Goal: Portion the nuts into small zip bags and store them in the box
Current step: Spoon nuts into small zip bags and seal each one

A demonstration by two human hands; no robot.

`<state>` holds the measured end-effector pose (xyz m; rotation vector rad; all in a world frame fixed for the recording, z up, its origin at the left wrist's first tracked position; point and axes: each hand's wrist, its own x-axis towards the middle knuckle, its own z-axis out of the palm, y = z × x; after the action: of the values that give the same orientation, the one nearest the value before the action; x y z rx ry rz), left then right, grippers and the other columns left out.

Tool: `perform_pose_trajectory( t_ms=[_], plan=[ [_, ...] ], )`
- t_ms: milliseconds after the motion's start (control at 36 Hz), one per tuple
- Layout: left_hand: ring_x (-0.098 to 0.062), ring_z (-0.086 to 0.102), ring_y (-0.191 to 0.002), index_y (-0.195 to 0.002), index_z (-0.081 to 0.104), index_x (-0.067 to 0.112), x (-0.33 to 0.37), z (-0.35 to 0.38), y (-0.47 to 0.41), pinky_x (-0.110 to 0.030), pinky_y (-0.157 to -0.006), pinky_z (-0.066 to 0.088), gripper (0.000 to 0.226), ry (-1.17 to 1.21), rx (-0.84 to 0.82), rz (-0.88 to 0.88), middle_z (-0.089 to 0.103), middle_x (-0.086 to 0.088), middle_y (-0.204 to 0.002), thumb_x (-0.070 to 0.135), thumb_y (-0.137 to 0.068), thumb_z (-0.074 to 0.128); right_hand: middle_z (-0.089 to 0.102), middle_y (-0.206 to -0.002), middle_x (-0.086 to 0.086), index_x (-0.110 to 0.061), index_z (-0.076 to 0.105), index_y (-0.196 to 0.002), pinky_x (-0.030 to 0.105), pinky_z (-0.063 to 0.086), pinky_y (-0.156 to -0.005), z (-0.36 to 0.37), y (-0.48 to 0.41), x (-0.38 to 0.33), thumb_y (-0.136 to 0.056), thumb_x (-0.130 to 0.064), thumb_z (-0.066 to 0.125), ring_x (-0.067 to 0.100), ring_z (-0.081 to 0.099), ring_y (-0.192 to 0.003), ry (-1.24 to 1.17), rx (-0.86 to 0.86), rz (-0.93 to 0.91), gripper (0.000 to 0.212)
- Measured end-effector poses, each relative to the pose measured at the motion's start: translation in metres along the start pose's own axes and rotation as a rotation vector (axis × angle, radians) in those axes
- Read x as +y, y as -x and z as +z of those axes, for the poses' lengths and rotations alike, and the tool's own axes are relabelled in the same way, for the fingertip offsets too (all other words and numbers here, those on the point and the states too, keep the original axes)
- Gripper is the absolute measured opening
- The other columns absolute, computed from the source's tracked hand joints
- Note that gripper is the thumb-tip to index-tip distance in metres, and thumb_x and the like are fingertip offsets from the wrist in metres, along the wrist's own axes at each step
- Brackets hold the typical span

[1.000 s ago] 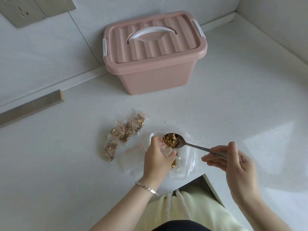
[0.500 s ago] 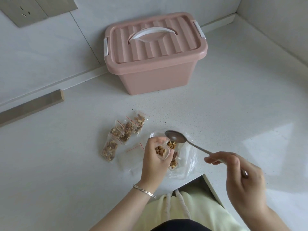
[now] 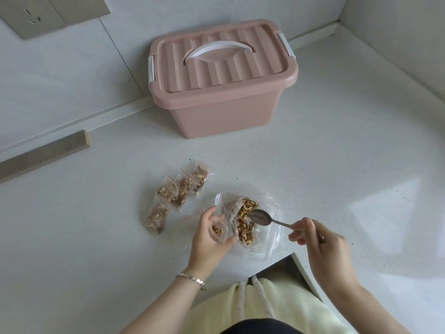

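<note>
Since a moment ago, the metal spoon (image 3: 261, 216) has dropped from above the left hand (image 3: 212, 239) and its empty bowl now rests against the walnut pieces (image 3: 244, 227) inside the large clear plastic bag (image 3: 271, 237), near the front edge of the white speckled bench (image 3: 313, 165). A second ago that spoon was heaped with nuts over the small bag. The right hand (image 3: 322, 247) pinches the spoon's handle in curled fingers. The left hand, with a thin metal bracelet (image 3: 192, 278) at the wrist, is curled around one small clear zip bag (image 3: 219, 231), held mouth up just left of the large bag, with a few nut pieces now in its bottom. To the left, four filled small zip bags (image 3: 178, 194) with red seal lines lie overlapping in a loose row on the bench, unmoved. At least one flat empty zip bag (image 3: 190, 215) lies between them and the left hand. At the back of the bench, against the wall, stands one pink plastic box (image 3: 228, 116), its ribbed lid (image 3: 240, 68) on, with one white handle (image 3: 218, 48) and two white side latches.
</note>
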<state>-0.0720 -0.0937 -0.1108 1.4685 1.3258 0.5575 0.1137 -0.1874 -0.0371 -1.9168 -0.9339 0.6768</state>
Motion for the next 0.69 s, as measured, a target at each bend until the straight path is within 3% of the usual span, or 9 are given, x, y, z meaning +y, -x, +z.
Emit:
perform_pose_trajectory(
  t_ms=[83, 222, 333, 528, 611, 694],
  plan=[
    [0.008, 0.054, -0.091, -0.108, 0.051, 0.032, -0.002, 0.000, -0.002, 0.002, -0.081, 0.033, 0.057, -0.053, 0.000, 0.033, 0.060, 0.009, -0.083, 0.010, -0.066, 0.082, 0.067, -0.063, -0.009, -0.038, 0.057, -0.069, 0.017, 0.047, -0.066, 0.001, 0.001, 0.006, -0.087, -0.043, 0.036, -0.003, 0.062, -0.070, 0.055, -0.011, 0.022, 0.028],
    [0.000, 0.057, -0.082, -0.086, 0.051, 0.030, -0.001, 0.001, -0.004, -0.008, -0.072, 0.042, 0.037, -0.071, 0.039, 0.055, 0.061, 0.009, -0.080, 0.013, -0.070, 0.079, 0.066, -0.066, -0.009, -0.038, 0.057, -0.070, 0.011, 0.044, -0.065, 0.004, 0.004, 0.012, -0.091, -0.032, 0.040, -0.003, 0.060, -0.072, 0.123, -0.055, 0.047, 0.028],
    [-0.003, 0.057, -0.087, -0.084, 0.047, 0.030, 0.002, 0.005, -0.005, -0.002, -0.068, 0.040, 0.034, -0.096, 0.019, 0.039, 0.061, 0.011, -0.089, 0.017, -0.074, 0.076, 0.067, -0.068, -0.010, -0.033, 0.057, -0.072, 0.010, 0.045, -0.066, 0.010, 0.003, 0.015, -0.094, -0.029, 0.039, -0.004, 0.060, -0.075, 0.111, -0.068, 0.083, 0.029],
    [-0.005, 0.057, -0.093, -0.091, 0.048, 0.025, 0.005, 0.009, -0.009, -0.006, -0.070, 0.041, 0.031, -0.087, -0.032, -0.030, 0.061, 0.011, -0.101, 0.021, -0.076, 0.075, 0.070, -0.066, 0.002, -0.019, 0.066, -0.078, 0.025, 0.054, -0.068, 0.023, -0.005, 0.025, -0.096, -0.027, 0.039, 0.008, 0.066, -0.067, -0.112, -0.114, 0.292, 0.033],
    [-0.008, 0.057, -0.094, -0.092, 0.048, 0.025, 0.005, 0.009, -0.010, -0.007, -0.068, 0.041, 0.030, -0.091, -0.032, -0.048, 0.061, 0.009, -0.102, 0.023, -0.077, 0.074, 0.071, -0.066, 0.009, -0.006, 0.066, -0.081, 0.030, 0.056, -0.066, 0.024, -0.011, 0.031, -0.097, -0.027, 0.037, 0.022, 0.070, -0.069, -0.255, -0.123, 0.424, 0.039],
    [-0.008, 0.056, -0.095, -0.091, 0.047, 0.028, 0.005, 0.009, -0.010, -0.008, -0.070, 0.040, 0.030, -0.094, -0.031, -0.059, 0.061, 0.009, -0.102, 0.024, -0.077, 0.074, 0.071, -0.067, 0.017, 0.002, 0.063, -0.085, 0.026, 0.058, -0.060, 0.026, -0.014, 0.034, -0.099, -0.027, 0.035, 0.025, 0.070, -0.065, -0.410, -0.107, 0.578, 0.043]
  ],
)
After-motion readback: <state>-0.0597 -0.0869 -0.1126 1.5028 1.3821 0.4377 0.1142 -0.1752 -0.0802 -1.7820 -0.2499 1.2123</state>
